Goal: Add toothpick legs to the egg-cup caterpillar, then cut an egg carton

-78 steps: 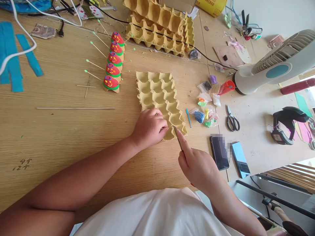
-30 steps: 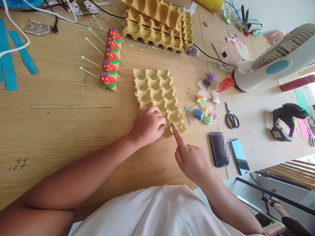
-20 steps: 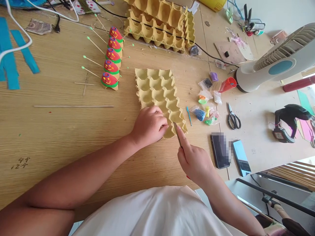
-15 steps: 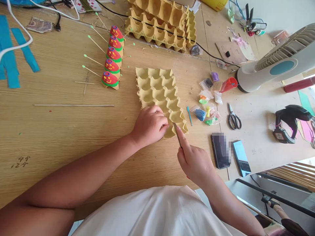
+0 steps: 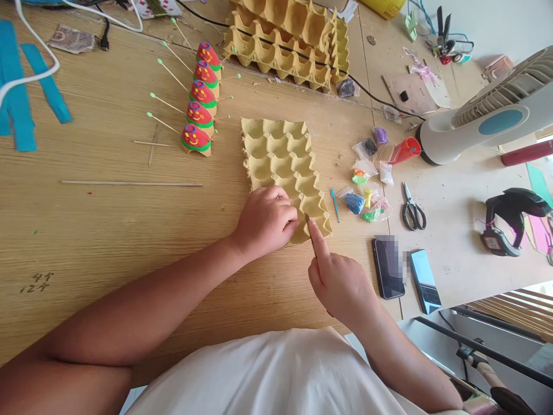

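Note:
A pale yellow cardboard egg tray [image 5: 281, 151] lies on the wooden table in front of me. My left hand [image 5: 268, 222] presses on its near left part, fingers curled and closed on the cardboard. In my right hand [image 5: 339, 279] is a knife [image 5: 310, 229] with a narrow blade, the index finger stretched along its back. The blade's tip rests in the cups at the near right end of the tray. Most of the knife's handle is hidden inside my fist.
Painted red-and-green caterpillar figures [image 5: 199, 114] stand at the left. More egg trays [image 5: 280, 49] lie at the back. To the right are bags of coloured clay [image 5: 355, 202], scissors [image 5: 413, 208], two phones [image 5: 425, 281] and a white fan [image 5: 484, 124]. A thin stick [image 5: 132, 183] lies left.
The knife and my right hand have shifted slightly toward me and left against the tray. My left hand keeps its place on the cardboard. The whole view has moved a little.

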Demonstrator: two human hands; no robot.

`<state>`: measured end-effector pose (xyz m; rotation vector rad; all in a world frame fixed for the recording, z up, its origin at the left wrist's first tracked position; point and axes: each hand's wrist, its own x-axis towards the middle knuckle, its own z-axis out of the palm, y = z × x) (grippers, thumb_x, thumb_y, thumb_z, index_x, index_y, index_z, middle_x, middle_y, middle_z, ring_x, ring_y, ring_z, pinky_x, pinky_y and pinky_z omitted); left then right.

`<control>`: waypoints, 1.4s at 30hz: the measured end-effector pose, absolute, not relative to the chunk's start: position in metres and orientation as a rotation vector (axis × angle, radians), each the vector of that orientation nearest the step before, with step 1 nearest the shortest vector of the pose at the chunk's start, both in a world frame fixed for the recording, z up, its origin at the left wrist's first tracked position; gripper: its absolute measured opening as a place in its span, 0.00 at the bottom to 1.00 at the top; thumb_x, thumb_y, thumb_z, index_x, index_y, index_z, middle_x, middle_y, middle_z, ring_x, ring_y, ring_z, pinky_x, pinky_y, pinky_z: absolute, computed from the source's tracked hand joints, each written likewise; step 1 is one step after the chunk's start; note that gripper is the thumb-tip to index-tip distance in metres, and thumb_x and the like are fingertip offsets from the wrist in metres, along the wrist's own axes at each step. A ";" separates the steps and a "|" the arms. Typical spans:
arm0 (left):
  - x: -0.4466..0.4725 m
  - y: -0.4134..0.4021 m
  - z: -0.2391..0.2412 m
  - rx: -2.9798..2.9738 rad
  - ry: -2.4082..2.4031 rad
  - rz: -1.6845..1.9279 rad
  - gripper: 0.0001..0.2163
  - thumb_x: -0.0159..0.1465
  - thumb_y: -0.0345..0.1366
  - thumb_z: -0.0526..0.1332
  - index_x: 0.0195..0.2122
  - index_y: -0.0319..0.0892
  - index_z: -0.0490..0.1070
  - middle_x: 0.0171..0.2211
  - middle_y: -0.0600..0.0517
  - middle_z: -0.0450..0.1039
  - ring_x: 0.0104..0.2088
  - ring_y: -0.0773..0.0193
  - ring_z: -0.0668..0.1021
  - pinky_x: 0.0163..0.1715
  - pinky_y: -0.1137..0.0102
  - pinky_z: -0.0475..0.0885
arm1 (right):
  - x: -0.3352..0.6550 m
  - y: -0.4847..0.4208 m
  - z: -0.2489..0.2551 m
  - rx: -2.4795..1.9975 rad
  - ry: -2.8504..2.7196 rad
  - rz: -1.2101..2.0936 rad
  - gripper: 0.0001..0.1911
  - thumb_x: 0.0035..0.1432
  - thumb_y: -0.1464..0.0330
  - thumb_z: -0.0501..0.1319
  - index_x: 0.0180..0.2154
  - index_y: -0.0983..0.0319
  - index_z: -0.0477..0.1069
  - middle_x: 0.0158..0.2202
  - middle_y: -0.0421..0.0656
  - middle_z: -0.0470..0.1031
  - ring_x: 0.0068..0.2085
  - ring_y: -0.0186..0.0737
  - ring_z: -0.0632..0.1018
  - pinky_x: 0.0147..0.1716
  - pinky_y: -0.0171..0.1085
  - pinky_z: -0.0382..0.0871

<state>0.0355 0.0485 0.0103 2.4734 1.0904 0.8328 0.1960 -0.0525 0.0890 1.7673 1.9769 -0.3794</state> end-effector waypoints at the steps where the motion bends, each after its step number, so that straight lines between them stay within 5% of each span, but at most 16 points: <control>1: 0.036 0.049 0.010 2.475 1.087 0.836 0.09 0.62 0.33 0.63 0.24 0.44 0.74 0.25 0.52 0.76 0.44 0.54 0.76 0.40 0.58 0.66 | 0.195 -0.051 0.089 1.765 1.967 -0.369 0.38 0.68 0.70 0.46 0.74 0.66 0.33 0.25 0.38 0.78 0.25 0.42 0.77 0.22 0.39 0.51; 42: 0.037 0.048 0.012 2.481 1.076 0.812 0.11 0.63 0.32 0.60 0.23 0.43 0.72 0.25 0.51 0.75 0.44 0.53 0.75 0.42 0.56 0.66 | 0.184 -0.026 0.111 1.769 1.861 -0.575 0.37 0.67 0.71 0.46 0.74 0.63 0.37 0.29 0.42 0.80 0.27 0.40 0.80 0.25 0.34 0.60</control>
